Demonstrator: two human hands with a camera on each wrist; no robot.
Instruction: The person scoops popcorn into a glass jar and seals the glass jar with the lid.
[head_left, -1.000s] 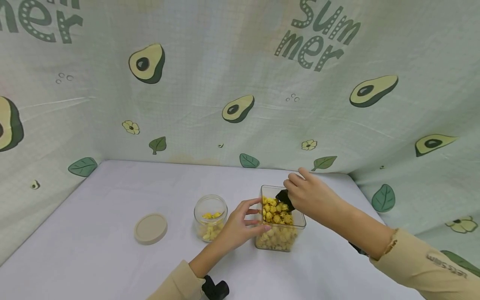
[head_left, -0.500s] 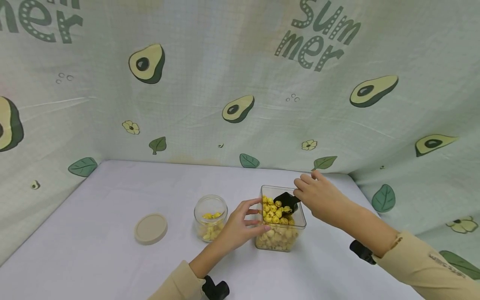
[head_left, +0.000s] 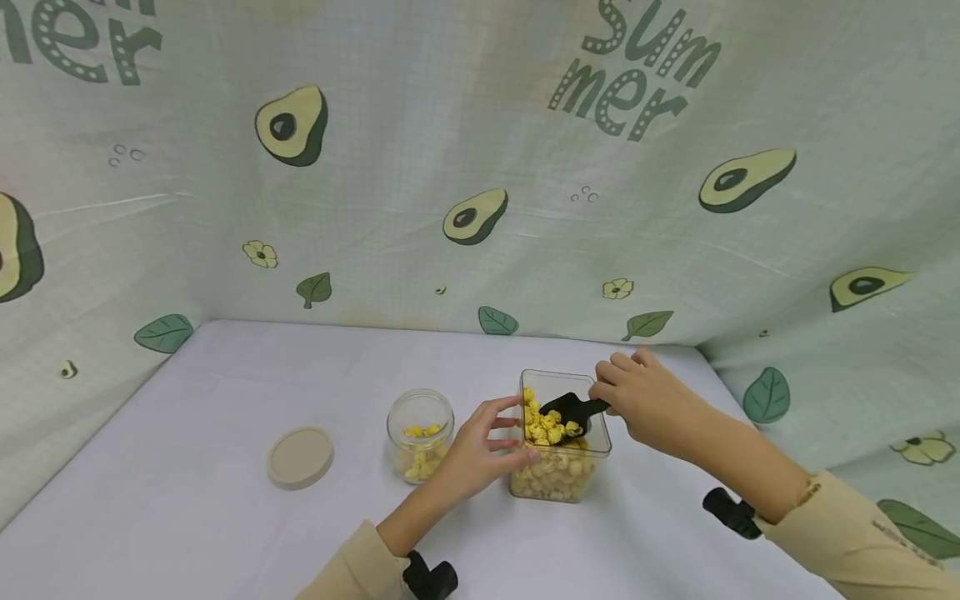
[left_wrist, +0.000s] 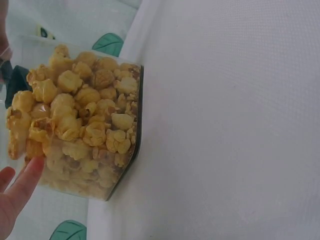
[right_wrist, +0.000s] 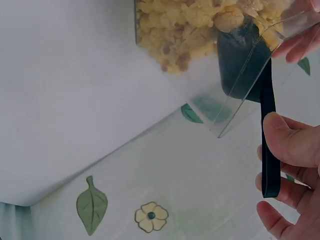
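A clear square container [head_left: 604, 442] with yellow popcorn [left_wrist: 87, 107] stands on the table, its mouth up. My left hand [head_left: 474, 454] holds its left side, the thumb at the near face and the fingers spread along the left wall. A black scoop [right_wrist: 245, 62] dips into the container, its head among the popcorn and some pieces lying in it. The handle slants out over the right rim, where my right hand [head_left: 641, 396] pinches it between thumb and fingers. Just left of my left hand, a round clear jar [head_left: 420, 407] contains some popcorn.
A beige round lid [head_left: 300, 458] lies flat to the left of the jar. White cloth [head_left: 187, 500] covers the table. A printed curtain [head_left: 375, 167] rises behind it and at both sides.
My right hand has shifted right and slightly down, and the scoop's handle has tipped lower. More of the scoop's head shows, with popcorn in it. My left hand stays on the container.
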